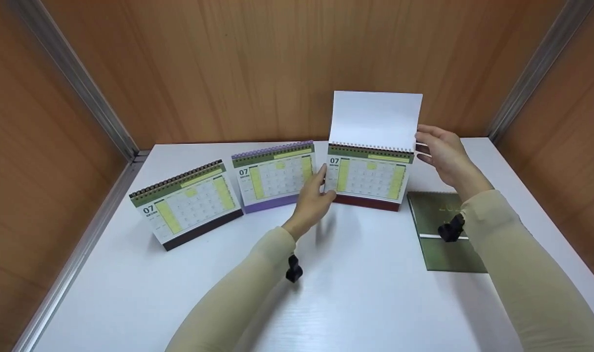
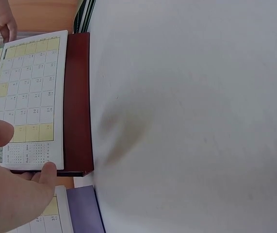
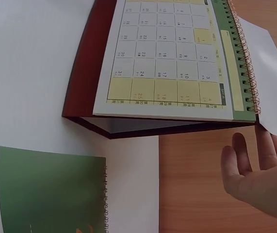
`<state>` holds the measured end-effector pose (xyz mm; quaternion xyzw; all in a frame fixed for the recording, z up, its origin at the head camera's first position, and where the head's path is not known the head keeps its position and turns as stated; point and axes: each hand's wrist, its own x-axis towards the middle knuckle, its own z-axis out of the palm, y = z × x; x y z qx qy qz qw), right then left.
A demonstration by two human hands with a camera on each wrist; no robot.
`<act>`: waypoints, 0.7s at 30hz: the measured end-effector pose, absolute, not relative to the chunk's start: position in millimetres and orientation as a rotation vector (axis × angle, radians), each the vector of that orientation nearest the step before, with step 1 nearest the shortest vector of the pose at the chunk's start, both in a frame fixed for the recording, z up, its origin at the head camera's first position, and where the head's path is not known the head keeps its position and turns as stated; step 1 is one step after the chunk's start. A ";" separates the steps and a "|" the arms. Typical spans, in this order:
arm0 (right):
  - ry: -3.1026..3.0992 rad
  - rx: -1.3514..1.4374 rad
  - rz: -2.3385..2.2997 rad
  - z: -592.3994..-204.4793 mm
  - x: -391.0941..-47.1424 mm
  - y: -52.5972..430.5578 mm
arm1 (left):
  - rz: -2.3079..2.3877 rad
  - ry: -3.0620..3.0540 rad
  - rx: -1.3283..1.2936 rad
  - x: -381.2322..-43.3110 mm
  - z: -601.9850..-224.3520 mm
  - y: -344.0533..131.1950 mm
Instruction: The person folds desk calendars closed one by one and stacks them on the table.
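A desk calendar (image 1: 368,178) with a dark red base stands at the back right, showing month 07. Its turned-up white page (image 1: 375,120) rises above the wire binding. My left hand (image 1: 312,198) grips the calendar's left side, the thumb on the front and fingertips showing behind the edge in the left wrist view. At the upper right, my right hand (image 1: 443,151) holds the raised page by its edge near the spiral. The right wrist view shows that page (image 3: 269,73) between the thumb and fingers, with other fingers spread below the calendar's side.
Beside it on the left stand a purple-based calendar (image 1: 277,176) and a dark brown-based one (image 1: 189,203), both at 07. A green spiral notebook (image 1: 434,210) lies at right, partly under my right sleeve. Wood-grain panels (image 1: 277,63) enclose the white table (image 1: 326,293).
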<state>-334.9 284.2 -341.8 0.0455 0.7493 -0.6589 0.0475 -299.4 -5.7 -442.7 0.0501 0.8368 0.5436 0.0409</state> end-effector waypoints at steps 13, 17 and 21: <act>2.471 0.115 -1.900 -337.8 -335.7 288.5 | 1.689 2.546 0.174 -298.8 -442.7 -7.3; 2.486 0.116 -1.902 -336.8 -334.7 290.8 | 1.684 2.543 0.154 -298.9 -442.5 -6.8; 2.527 0.110 -1.877 -335.3 -333.2 291.3 | 1.688 2.538 0.143 -298.8 -442.2 -6.6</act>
